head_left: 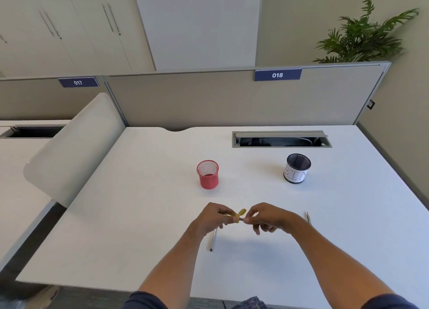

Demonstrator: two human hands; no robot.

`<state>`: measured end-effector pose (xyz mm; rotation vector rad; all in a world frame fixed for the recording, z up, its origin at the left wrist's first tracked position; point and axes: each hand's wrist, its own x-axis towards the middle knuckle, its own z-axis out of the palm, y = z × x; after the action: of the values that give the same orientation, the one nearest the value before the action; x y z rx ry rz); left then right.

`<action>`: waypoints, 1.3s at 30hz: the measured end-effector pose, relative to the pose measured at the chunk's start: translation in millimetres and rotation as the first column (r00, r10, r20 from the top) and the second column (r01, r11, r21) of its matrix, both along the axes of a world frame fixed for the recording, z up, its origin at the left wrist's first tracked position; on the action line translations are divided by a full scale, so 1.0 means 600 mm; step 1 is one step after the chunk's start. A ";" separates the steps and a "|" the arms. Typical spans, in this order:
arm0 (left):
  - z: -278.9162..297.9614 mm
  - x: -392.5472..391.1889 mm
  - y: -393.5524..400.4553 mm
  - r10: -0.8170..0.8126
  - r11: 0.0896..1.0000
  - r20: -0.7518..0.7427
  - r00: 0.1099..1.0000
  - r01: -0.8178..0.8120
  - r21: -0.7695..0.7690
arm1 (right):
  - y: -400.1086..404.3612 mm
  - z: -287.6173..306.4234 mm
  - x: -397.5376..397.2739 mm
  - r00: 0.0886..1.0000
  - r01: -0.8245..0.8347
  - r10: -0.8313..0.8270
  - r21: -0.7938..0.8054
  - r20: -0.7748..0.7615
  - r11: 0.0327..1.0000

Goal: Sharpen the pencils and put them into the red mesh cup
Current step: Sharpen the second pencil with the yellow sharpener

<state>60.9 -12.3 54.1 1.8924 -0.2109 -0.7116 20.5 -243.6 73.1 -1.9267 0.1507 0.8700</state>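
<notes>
Both forearms reach in from the near edge of the white tabletop [139,192], and the two hands meet above it, on the near side of the red mesh cup [208,174]. Left hand [214,217] has its fingers curled round a small yellow sharpener [240,214], and a pencil [213,238] runs down from under this hand, its dark lower end resting on the tabletop; whether the hand grips that pencil too I cannot tell. Right hand [267,217] pinches with thumb and forefinger at the sharpener's right end, where a short dark stub shows, while its other fingers hang loosely curled. A second pencil [308,217] lies flat on the tabletop just beyond the right wrist, well to the right of the red mesh cup and nearer the camera. That cup stands upright with no pencil showing in it. To its right, well apart, stands a black mesh cup [297,171] wrapped in white paper with hand-drawn letters. Behind that, farther from the red mesh cup, a cable slot [282,139] opens in the tabletop.
</notes>
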 end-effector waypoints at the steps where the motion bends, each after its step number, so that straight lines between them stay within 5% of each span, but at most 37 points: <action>1: 0.002 0.001 0.001 0.007 1.000 -0.015 1.000 -0.007 0.009 | 0.000 -0.001 -0.001 0.999 0.016 -0.017 0.026 0.033 1.000; 4: 0.004 0.001 0.003 0.072 0.997 -0.106 0.992 -0.071 0.014 | 0.003 -0.004 -0.001 0.962 0.020 -0.014 -0.018 0.274 1.000; 7: 0.004 -0.002 0.001 0.105 0.994 -0.165 0.981 -0.107 -0.002 | 0.011 -0.006 -0.001 0.866 0.056 0.105 -0.304 0.489 0.951; 12: 0.006 0.001 0.003 0.125 0.990 -0.187 0.974 -0.136 -0.048 | 0.014 -0.027 -0.012 0.601 0.170 0.264 -0.443 0.754 0.880; 15: 0.011 0.002 0.000 0.120 0.991 -0.156 0.980 -0.128 -0.042 | 0.012 -0.035 -0.015 0.566 0.160 0.297 -0.456 0.769 0.875; 19: 0.011 0.006 -0.008 0.128 0.992 -0.125 0.984 -0.130 -0.006 | 0.011 -0.033 -0.008 0.714 0.161 0.198 -0.433 0.672 0.887; 24: 0.010 0.010 -0.012 0.079 0.997 -0.048 0.996 -0.080 -0.010 | 0.003 -0.025 0.000 0.940 0.119 -0.062 -0.153 0.336 0.981; 27: 0.008 0.003 -0.010 0.041 0.999 -0.030 0.999 -0.040 0.028 | -0.004 -0.020 -0.001 0.990 0.045 -0.042 -0.024 0.136 0.999; 33: -0.001 -0.002 0.006 0.076 0.994 -0.097 0.992 -0.068 0.087 | 0.002 -0.020 -0.011 0.909 -0.050 0.144 -0.241 0.391 0.969; 36: -0.001 -0.002 0.017 0.115 0.992 -0.148 0.982 -0.106 0.066 | 0.004 -0.020 -0.022 0.749 0.023 0.286 -0.454 0.598 0.891; 39: 0.002 -0.008 0.018 0.151 0.988 -0.208 0.966 -0.154 0.003 | 0.011 -0.022 -0.035 0.587 0.128 0.311 -0.465 0.747 0.876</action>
<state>55.8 -1.6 55.5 1.7851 0.0622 -0.7932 -0.7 -236.9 59.6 -2.6436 -0.3370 -0.1095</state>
